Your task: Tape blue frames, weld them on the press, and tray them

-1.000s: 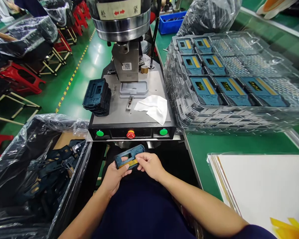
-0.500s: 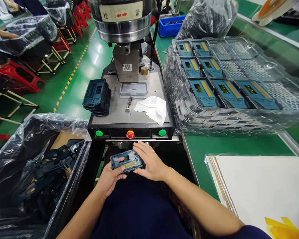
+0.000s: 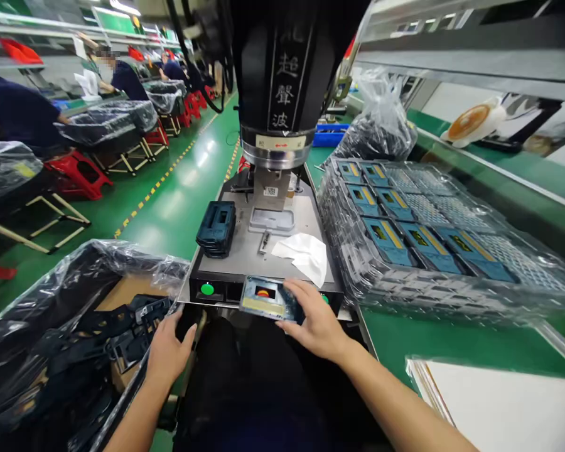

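My right hand (image 3: 317, 326) grips the right end of a blue-grey plastic housing panel (image 3: 263, 307), which has a rectangular window and a yellowish strip. The panel is held over the front edge of the ultrasonic welding machine (image 3: 285, 69), and the red button shows through its window. My left hand (image 3: 167, 351) is empty, thumb and fingers apart, at the right rim of a plastic-lined bin (image 3: 136, 257). Dark plastic parts (image 3: 98, 339) lie jumbled in that bin. On the machine's plate a stack of dark housings (image 3: 215, 229) stands left of a light grey fixture (image 3: 272, 221).
A white cloth (image 3: 306, 254) and a small metal piece (image 3: 264, 242) lie on the plate. A green button (image 3: 208, 289) sits on its front. To the right, clear trays (image 3: 358, 276) hold several panels, beside white sheets (image 3: 508, 402). Other people (image 3: 127, 78) sit at left.
My left hand has let go of the panel and moved left to the bin. My right hand has carried the panel forward to the machine's front edge. The head view has tilted up.
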### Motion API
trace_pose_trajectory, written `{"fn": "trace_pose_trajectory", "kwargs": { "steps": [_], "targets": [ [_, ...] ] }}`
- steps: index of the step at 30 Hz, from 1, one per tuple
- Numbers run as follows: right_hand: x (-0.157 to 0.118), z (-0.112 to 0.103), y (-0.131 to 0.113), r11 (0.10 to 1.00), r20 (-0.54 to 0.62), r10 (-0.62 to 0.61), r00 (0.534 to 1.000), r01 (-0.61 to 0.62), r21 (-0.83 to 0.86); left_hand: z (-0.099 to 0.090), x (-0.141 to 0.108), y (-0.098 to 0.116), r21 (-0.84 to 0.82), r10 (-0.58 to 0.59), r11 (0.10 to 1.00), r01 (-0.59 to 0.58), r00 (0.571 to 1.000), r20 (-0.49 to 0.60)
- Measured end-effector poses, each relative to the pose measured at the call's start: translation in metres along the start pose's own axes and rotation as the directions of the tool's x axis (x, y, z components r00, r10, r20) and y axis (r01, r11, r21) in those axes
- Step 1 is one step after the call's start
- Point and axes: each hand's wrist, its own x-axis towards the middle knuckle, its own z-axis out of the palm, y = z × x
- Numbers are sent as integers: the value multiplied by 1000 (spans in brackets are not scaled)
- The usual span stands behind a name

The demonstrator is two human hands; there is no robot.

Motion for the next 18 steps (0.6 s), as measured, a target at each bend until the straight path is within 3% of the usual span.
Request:
{"fn": "trace_pose_trajectory", "kwargs": {
  "steps": [2,4,11,18],
  "targets": [
    [28,-12,10,998,-35,39,999,-41,-50,-2,13,-27,319,-25,948,13,999,34],
    [60,-20,23,991,-40,88,995,-91,-99,-1,19,-45,456,-128,887,66,986,106],
    [159,-30,69,906,24,336,942,-316,-280,8,15,-57,479,-240,864,152,962,127],
    [207,-30,114,877,89,429,899,-391,-280,7,17,-57,457,-219,879,137,967,131]
  ]
}}
